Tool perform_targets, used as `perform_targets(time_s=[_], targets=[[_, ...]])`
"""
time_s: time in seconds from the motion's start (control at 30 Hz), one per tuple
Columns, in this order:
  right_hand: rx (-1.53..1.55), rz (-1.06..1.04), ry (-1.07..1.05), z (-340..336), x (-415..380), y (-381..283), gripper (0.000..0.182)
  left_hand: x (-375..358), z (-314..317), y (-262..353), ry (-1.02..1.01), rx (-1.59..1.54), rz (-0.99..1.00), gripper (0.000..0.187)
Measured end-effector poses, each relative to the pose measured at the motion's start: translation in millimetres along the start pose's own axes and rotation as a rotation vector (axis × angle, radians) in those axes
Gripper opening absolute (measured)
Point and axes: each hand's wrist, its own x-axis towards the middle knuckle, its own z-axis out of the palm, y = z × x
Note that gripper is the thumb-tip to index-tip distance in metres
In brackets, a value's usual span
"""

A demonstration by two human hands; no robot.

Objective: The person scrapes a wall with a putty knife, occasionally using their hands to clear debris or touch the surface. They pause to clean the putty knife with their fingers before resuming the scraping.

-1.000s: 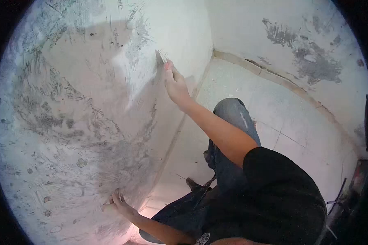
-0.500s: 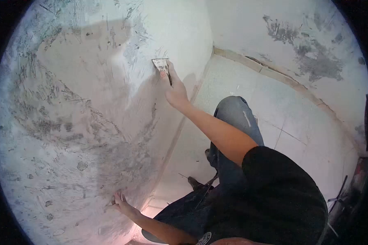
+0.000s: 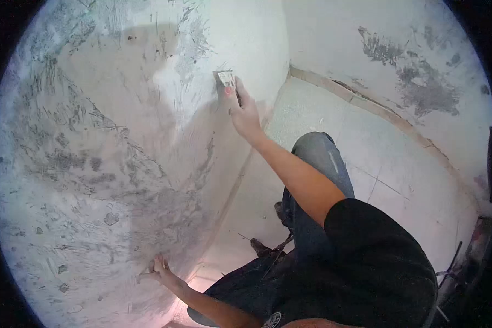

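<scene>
Held up at the wall (image 3: 147,109), my right hand (image 3: 245,112) is closed round the handle of a flat metal scraper (image 3: 224,78). The scraper's wide blade is at the wall surface, near a dark scraped mark. Lower down, my left hand (image 3: 167,275) rests against the same wall with its fingers spread, and nothing shows in it. The wall is pale, with grey rough patches, scratches and small pits.
A second wall (image 3: 333,33) with dark grey patches meets the first at a corner. A skirting strip (image 3: 366,103) runs along its base. Pale floor tiles (image 3: 388,158) lie below, under my bent knee (image 3: 320,158). Dark thin objects (image 3: 451,270) stand at the lower right.
My right hand and the scraper have moved slightly up and to the right along the wall. A dark mark now shows beside the blade. My left hand has hardly moved.
</scene>
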Motion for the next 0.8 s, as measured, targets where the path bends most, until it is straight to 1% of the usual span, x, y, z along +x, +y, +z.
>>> perform_targets(time_s=[0.03, 0.1, 0.23, 0.3, 0.33, 0.37, 0.43, 0.47, 0.5, 0.57, 0.6, 0.63, 0.7, 0.73, 0.8], targets=[[-0.004, 0.003, -0.001, 0, -2, 2, 0.069, 2, -3, -4, 0.0, 0.003, -0.004, 0.071], [-0.193, -0.009, 0.027, -1, -7, 1, 0.074, 7, -10, -9, -0.05, 0.025, -0.046, 0.067], [-0.219, 0.038, -0.016, -4, -8, -18, 0.075, 5, -8, -12, -0.055, 0.002, 0.01, 0.061], [-0.03, 0.156, -0.055, -16, -4, -19, 0.076, 5, -10, -8, -0.093, -0.054, -0.063, 0.071], [0.032, 0.178, -0.052, -9, -5, -16, 0.075, 0, -11, -5, -0.097, -0.048, -0.062, 0.071], [0.038, 0.17, -0.047, -2, -8, -14, 0.075, -4, -7, -3, -0.064, -0.047, -0.026, 0.06], [-0.138, -0.019, 0.01, 6, -21, -23, 0.075, 0, -1, -1, -0.03, -0.051, 0.017, 0.05], [-0.256, 0.063, -0.011, -1, -18, -26, 0.078, 2, -5, -4, -0.036, -0.055, -0.02, 0.051], [-0.259, 0.071, -0.011, -7, -9, -13, 0.078, 2, -9, -7, -0.044, -0.053, -0.057, 0.052], [0.087, 0.266, -0.021, -14, 14, 22, 0.082, -2, -9, -3, -0.049, -0.062, -0.06, 0.052], [-0.032, 0.191, 0.015, -7, 2, 18, 0.084, -2, -6, 1, -0.053, -0.091, -0.053, 0.052], [-0.019, 0.183, 0.018, 3, -7, 16, 0.084, -2, -3, 5, -0.054, -0.097, -0.039, 0.052], [-0.01, -0.073, 0.027, 17, -18, 8, 0.083, -10, 0, 9, 0.028, -0.061, -0.066, 0.059], [-0.047, -0.025, 0.011, 8, -14, 4, 0.08, -11, 1, 10, 0.03, -0.06, -0.07, 0.059], [-0.014, 0.025, 0.012, 3, -14, 0, 0.078, -14, -3, 13, -0.061, 0.015, -0.031, 0.056]])
